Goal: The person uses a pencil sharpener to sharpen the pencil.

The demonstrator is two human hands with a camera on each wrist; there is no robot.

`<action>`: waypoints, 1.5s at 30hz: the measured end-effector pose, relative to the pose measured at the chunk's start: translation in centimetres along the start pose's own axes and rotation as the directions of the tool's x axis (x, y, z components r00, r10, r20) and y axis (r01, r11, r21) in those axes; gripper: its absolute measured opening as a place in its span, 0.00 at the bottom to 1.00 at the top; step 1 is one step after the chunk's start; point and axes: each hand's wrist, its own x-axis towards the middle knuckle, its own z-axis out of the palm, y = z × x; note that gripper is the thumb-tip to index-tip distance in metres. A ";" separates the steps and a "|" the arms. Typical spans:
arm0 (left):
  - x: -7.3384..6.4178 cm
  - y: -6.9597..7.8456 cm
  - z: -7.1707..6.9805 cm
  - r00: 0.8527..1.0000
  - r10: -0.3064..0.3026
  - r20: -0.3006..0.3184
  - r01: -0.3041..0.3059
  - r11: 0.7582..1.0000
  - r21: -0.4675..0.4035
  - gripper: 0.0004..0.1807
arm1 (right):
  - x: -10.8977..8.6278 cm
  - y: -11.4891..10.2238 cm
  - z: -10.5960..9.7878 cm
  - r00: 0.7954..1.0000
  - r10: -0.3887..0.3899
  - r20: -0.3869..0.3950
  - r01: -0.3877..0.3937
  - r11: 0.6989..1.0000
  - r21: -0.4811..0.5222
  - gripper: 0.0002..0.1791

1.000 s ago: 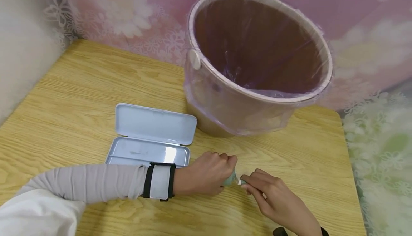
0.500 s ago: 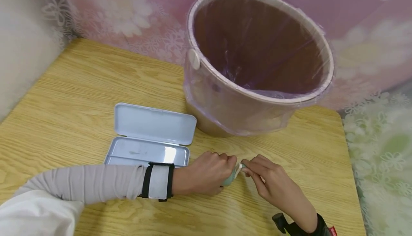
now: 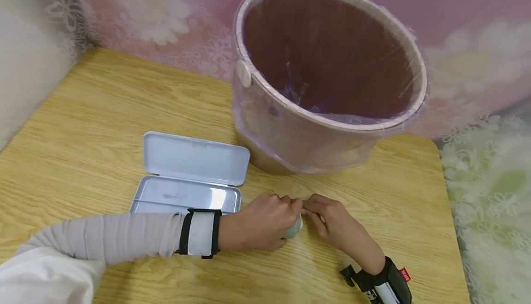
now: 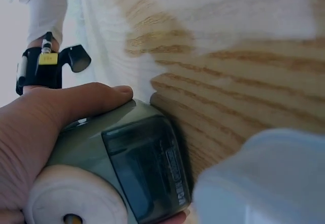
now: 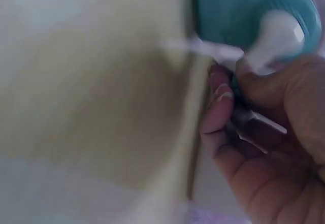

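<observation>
A green crank pencil sharpener (image 3: pixel 294 229) with a dark see-through drawer is held on the table by my left hand (image 3: pixel 267 223). In the left wrist view, the thumb lies along the top of the sharpener (image 4: pixel 91 142), beside a round cream disc (image 4: pixel 76 198) with a hole; something orange shows inside the hole. My right hand (image 3: pixel 332 216) pinches the crank handle at the sharpener's right side. The right wrist view is blurred, but shows the white crank (image 5: pixel 277 38) against the teal body, with curled fingers (image 5: pixel 219 107) at its grip.
An open light-blue tin pencil case (image 3: pixel 195 159) lies left of the hands, partly behind the left forearm. Behind it and to the right stands a large bin (image 3: pixel 265 156) lined with a thin purple bag. A flowered curtain (image 3: pixel 166 9) borders the wooden table (image 3: pixel 103 96).
My right hand has swung the crank round, going up and slightly left. More of the right wrist strap shows now. The left hand keeps its grip, and the view has shifted a little.
</observation>
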 end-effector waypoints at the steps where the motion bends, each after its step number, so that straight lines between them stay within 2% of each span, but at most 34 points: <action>1: -0.1 0.0 0.0 1.000 -0.004 -0.001 0.004 1.000 0.004 0.31 | -0.1 -0.2 0.3 1.000 -0.014 -0.003 0.014 1.000 -0.027 0.11; 3: -0.2 0.1 0.0 1.000 -0.016 -0.014 0.016 1.000 0.014 0.29 | -0.3 -0.4 0.8 0.998 -0.060 0.014 0.061 0.995 -0.084 0.11; 7: -0.1 0.5 0.2 0.998 -0.047 -0.040 0.047 0.999 0.002 0.28 | -1.2 -1.2 1.2 0.995 -0.067 0.068 0.074 0.991 -0.114 0.10; 11: 0.0 0.8 0.2 0.997 -0.064 -0.039 0.063 0.998 -0.018 0.26 | -2.7 -2.6 1.4 0.995 -0.036 0.091 0.039 0.999 -0.023 0.08; 15: -0.1 0.6 0.1 0.997 -0.068 -0.024 0.068 0.998 -0.002 0.27 | -3.9 -4.4 0.9 0.999 -0.046 0.018 0.045 0.996 0.071 0.07; 19: -0.2 0.3 0.0 0.998 -0.057 -0.013 0.057 0.998 -0.016 0.27 | -3.6 -5.5 -0.9 0.996 -0.083 -0.019 0.083 0.997 0.009 0.07; 22: -0.2 0.1 0.0 0.999 -0.046 -0.014 0.046 0.998 -0.034 0.27 | -2.9 -5.8 -2.1 0.995 -0.104 0.010 0.104 0.993 -0.063 0.07; 26: -0.3 0.0 0.0 0.999 -0.017 -0.035 0.017 1.000 -0.001 0.28 | -1.9 -5.0 -2.9 0.993 -0.120 -0.020 0.116 0.980 -0.162 0.12; 28: -0.5 -0.1 -0.1 0.999 -0.008 -0.049 0.009 1.000 0.025 0.28 | -1.1 -4.3 -2.9 0.992 -0.115 -0.055 0.103 0.978 -0.181 0.12; 30: -0.7 -0.2 -0.1 0.998 0.000 -0.061 0.002 0.999 0.034 0.27 | -0.3 -3.4 -2.8 0.991 -0.108 -0.079 0.094 0.981 -0.168 0.11; 33: -0.7 -0.3 0.1 0.997 0.013 -0.078 -0.011 1.000 0.026 0.26 | 0.4 -2.4 -2.9 0.990 -0.115 -0.084 0.107 0.989 -0.099 0.09; 38: -0.8 -0.4 0.2 0.996 0.018 -0.088 -0.016 1.000 0.022 0.28 | 0.9 -1.2 -3.2 0.992 -0.119 -0.040 0.117 0.992 -0.047 0.10; 45: -0.8 -0.7 0.1 0.998 0.020 -0.064 -0.018 0.999 0.029 0.29 | 1.9 0.6 -2.5 0.998 -0.015 0.064 0.012 0.999 0.049 0.11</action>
